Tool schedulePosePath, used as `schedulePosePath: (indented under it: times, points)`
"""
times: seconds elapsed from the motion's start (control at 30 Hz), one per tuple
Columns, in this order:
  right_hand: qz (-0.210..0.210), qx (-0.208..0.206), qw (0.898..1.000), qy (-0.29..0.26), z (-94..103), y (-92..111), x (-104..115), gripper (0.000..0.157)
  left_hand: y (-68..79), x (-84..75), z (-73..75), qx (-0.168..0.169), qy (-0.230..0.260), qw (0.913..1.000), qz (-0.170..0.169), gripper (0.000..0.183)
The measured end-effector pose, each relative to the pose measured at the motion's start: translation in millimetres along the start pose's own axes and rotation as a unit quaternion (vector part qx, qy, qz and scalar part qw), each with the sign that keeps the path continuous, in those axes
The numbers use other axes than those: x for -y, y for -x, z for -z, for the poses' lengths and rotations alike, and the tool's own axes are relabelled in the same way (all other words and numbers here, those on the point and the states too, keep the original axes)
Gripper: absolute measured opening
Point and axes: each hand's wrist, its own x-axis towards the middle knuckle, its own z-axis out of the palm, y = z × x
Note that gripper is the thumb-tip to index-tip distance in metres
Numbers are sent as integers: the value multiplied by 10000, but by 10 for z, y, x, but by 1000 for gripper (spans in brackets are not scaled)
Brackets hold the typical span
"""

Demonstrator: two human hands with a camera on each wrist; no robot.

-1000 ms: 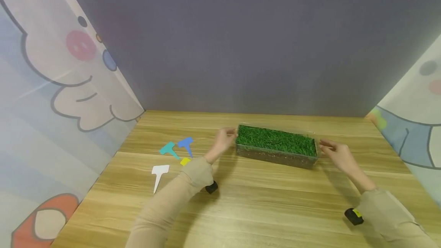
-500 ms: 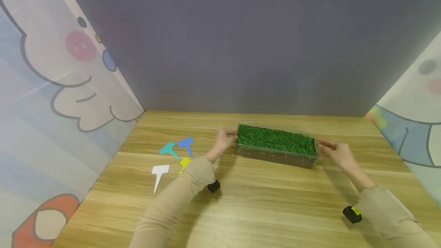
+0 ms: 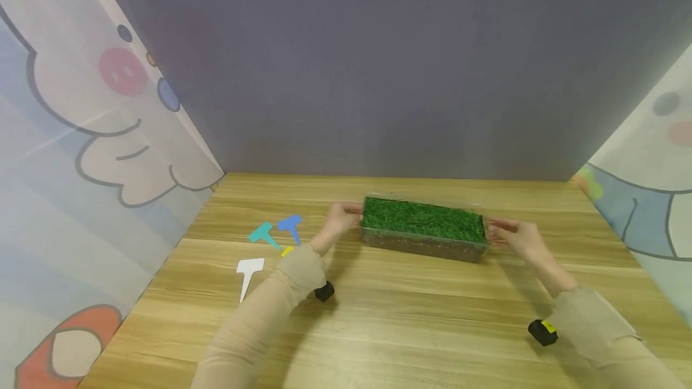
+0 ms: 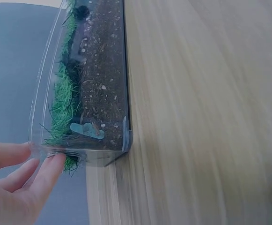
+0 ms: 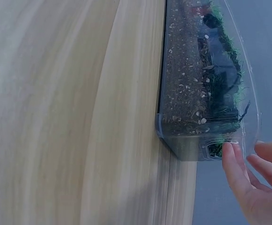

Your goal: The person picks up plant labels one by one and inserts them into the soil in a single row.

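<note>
A long clear plastic planter box (image 3: 424,245) stands on the table, dark soil in its lower part and green artificial grass (image 3: 421,219) on top. At its left end my left hand (image 3: 342,219) grips the rim with the fingertips; in the left wrist view those fingers (image 4: 47,171) meet the end wall near the lip. My right hand (image 3: 521,239) holds the opposite end, its fingers (image 5: 234,164) at the small opening below the rim in the right wrist view. A light-blue bone-shaped piece (image 4: 87,131) shows against the soil through the box's side.
T-shaped plant labels lie left of my left forearm: teal (image 3: 263,233), blue (image 3: 290,226), white (image 3: 250,268) and a yellow one (image 3: 288,251) partly hidden by the sleeve. A grey wall (image 3: 346,77) rises behind the wooden table (image 3: 400,329); printed curtains flank it.
The planter box has shifted slightly left, both hands moving with it at its ends. My right fingers have closed in on the right end. The labels stay where they were.
</note>
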Motion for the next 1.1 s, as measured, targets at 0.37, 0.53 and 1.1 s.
schedulePosePath:
  times: [0.37, 0.53, 1.1]
  points:
    - [27, 181, 9988, -446, -152, -27, 74, 62, 1009, -1329, -38, -384, -108, 9960, 793, 33]
    - [11, 309, 9974, -656, -200, 48, 189, 69, 985, -1101, 2, -535, -405, 9961, 568, 32]
    - [-130, 608, 9980, -91, -375, 489, 940, 44, 1182, -1047, 102, -829, -389, 9926, 800, 30]
